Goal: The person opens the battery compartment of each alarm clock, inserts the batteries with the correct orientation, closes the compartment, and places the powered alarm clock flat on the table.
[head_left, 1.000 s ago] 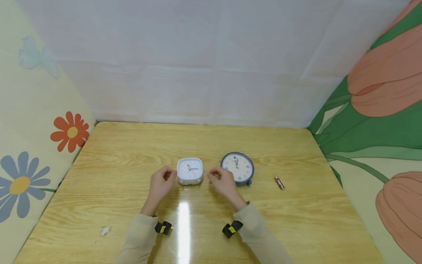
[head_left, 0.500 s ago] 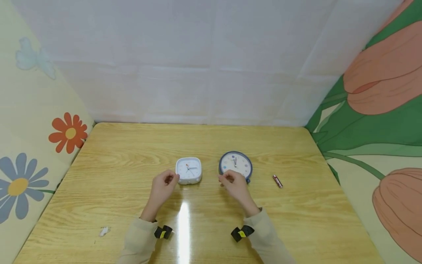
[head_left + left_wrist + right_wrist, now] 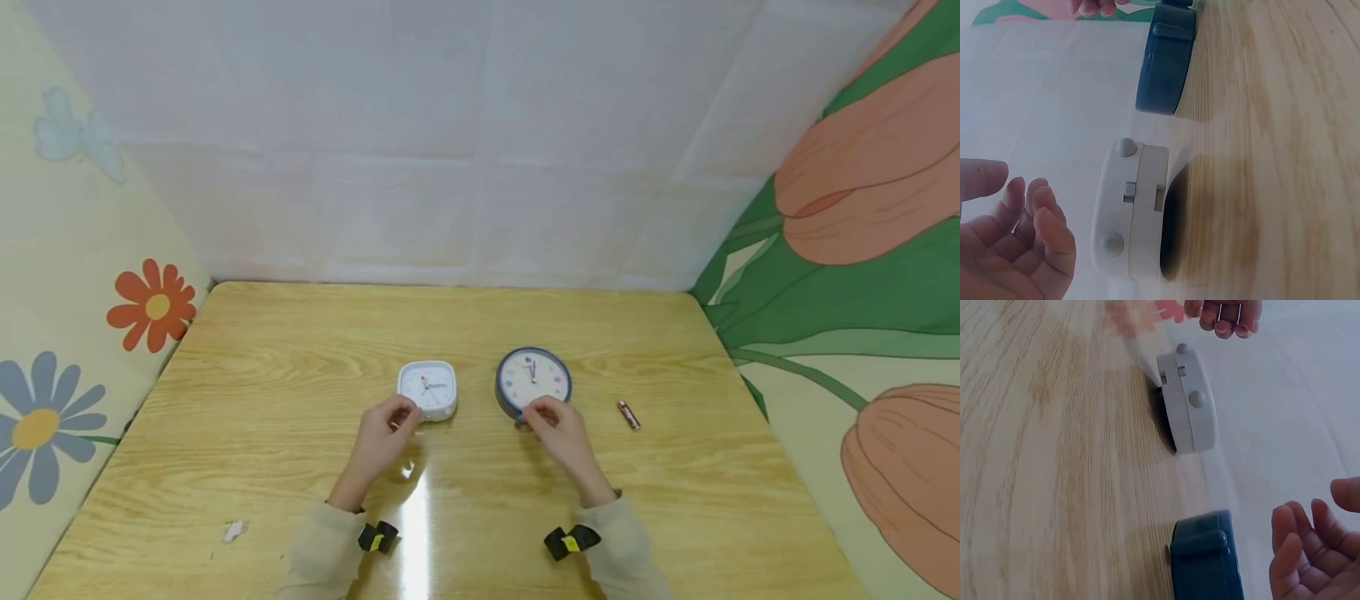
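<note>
A small white square alarm clock (image 3: 427,383) lies face up on the table. My left hand (image 3: 385,435) hovers at its near left corner, fingers loosely bent; in the left wrist view thumb and fingertips (image 3: 1054,231) stand apart with nothing between them. To the right lies a round clock with a dark blue rim (image 3: 533,375), also face up. Over its near edge is my right hand (image 3: 564,437), and the right wrist view shows that hand's fingers (image 3: 1285,550) loosely curved and holding nothing, apart from the blue case (image 3: 1207,562).
A red and silver battery (image 3: 629,415) lies right of the round clock. A small white scrap (image 3: 235,531) sits at the front left of the wooden table (image 3: 247,400). White cloth (image 3: 360,167) hangs behind, with flower-printed panels on both sides.
My right hand has moved right, from between the clocks to the near edge of the round one. My left hand has shifted slightly right and toward me. Both clocks stay in place.
</note>
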### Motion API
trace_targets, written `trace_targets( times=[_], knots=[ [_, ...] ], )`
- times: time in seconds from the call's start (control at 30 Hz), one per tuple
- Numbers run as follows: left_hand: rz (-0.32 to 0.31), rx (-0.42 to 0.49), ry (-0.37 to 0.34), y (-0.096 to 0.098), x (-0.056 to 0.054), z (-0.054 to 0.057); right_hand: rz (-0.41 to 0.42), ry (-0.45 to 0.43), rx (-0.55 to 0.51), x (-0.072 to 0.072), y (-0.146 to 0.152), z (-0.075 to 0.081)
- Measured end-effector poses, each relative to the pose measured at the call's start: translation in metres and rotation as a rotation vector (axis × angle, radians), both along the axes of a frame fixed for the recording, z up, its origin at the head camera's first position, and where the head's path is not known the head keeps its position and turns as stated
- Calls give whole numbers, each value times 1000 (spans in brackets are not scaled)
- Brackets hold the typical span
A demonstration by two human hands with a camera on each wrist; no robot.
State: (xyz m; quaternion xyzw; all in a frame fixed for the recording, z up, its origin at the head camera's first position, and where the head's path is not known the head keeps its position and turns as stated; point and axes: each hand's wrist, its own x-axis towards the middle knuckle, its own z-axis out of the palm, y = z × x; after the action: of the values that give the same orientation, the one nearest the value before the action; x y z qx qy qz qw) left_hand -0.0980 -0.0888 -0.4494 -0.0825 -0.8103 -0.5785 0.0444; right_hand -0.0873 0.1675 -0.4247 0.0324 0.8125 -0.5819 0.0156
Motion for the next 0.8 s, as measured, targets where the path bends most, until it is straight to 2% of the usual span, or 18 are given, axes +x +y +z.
trace_targets(
  times=[0.2,0.43,0.5,0.57,0.7,0.73,0.8],
  knots=[
    [-29,8,-13,13,1,7,-38,1,42,4,14,-2],
    [-84,3,82,33,11,42,-95,-26,42,5,30,-9],
    [-89,7,78,38,10,43,-114,-41,39,5,34,-9],
    [-99,22,86,41,6,31,-127,-50,33,5,37,-9],
    [-126,27,77,49,4,28,-146,-59,13,6,43,-7],
    [-128,29,79,51,2,24,-148,-60,9,6,45,-7],
    [-131,28,62,56,2,24,-151,-60,-1,6,47,-8]
  ],
)
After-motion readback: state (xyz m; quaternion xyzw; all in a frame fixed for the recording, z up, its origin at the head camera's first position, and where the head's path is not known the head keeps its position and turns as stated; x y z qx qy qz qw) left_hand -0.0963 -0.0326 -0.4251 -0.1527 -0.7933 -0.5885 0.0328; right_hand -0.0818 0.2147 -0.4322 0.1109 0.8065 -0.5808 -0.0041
